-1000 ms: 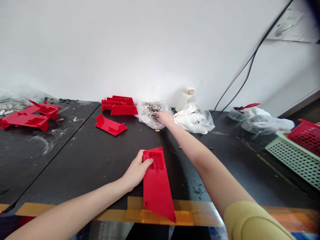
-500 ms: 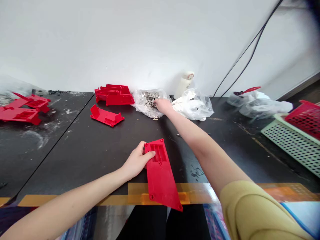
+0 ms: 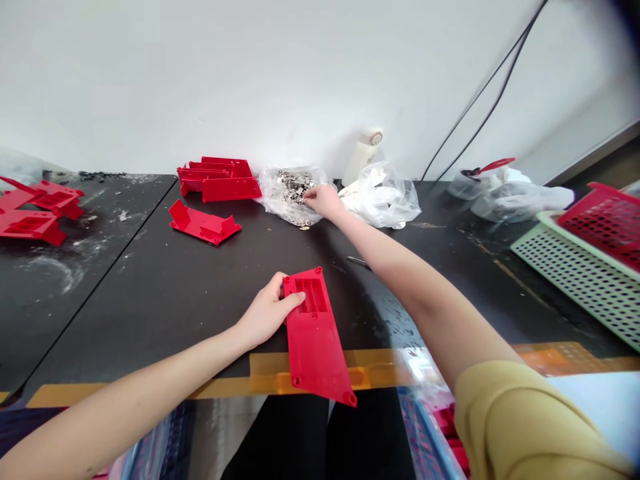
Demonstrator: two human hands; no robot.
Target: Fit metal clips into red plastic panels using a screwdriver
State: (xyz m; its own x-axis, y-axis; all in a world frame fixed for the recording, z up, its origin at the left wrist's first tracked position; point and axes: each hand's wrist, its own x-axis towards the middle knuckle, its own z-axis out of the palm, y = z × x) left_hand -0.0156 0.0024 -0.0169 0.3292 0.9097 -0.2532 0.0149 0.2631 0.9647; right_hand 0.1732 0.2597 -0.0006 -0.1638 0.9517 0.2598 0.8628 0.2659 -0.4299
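Observation:
My left hand (image 3: 270,310) is closed on the upper left edge of a red plastic panel (image 3: 317,350), its thumb lying over the slotted battery-like compartment. The panel's slanted lower end hangs past the table's front edge. At the back, my right hand (image 3: 323,199) has its fingertips pinched at the right side of a pile of small shiny metal pieces (image 3: 293,187). These lie in an opened clear plastic bag (image 3: 270,193). Whatever is between those fingertips is too small to make out.
Stacked red housings (image 3: 230,189) and a single one (image 3: 205,223) sit left of the bag; more red parts (image 3: 30,223) lie far left. A white bottle (image 3: 363,153), a bag of white items (image 3: 383,197), a thin metal rod (image 3: 357,261) and a pale green basket (image 3: 575,273) are rightward.
My right hand has drawn back slightly from the metal pieces, its fingertips now pinched together. My left hand still holds the red panel. The whole view has shifted a little.

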